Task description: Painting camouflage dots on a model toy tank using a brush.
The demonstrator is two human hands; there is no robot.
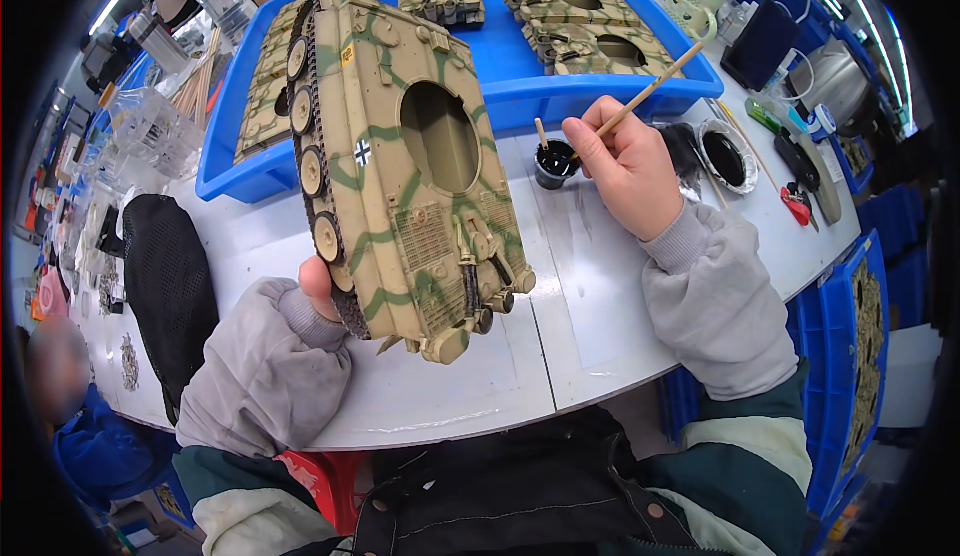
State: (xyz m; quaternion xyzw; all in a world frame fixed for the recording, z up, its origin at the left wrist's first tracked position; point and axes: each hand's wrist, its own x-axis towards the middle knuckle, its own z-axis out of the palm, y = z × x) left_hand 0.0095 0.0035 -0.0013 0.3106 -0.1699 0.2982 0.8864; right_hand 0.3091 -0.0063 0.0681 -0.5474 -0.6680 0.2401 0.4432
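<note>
My left hand (318, 290) is closed on a model tank hull (375, 226), tan with green wavy camouflage, held tilted above the table. Its round turret opening faces up, and road wheels with a track run along its left side. Most of my left hand is hidden behind the hull; a thumb shows by the track. Between the fingers of my right hand (630, 171) is a thin wooden-handled paintbrush (650, 89), its lower end at a small cup of black paint (553, 178). A short stick (541, 134) stands in that cup.
Behind the hull, a blue tray (225, 171) holds several more camouflaged hulls (610, 46). To the right are a foil-wrapped dish of black liquid (722, 156) and cutters (797, 204). A black mesh cloth (165, 286) and clear plastic containers (150, 126) lie left. Another person (100, 446) sits at far left.
</note>
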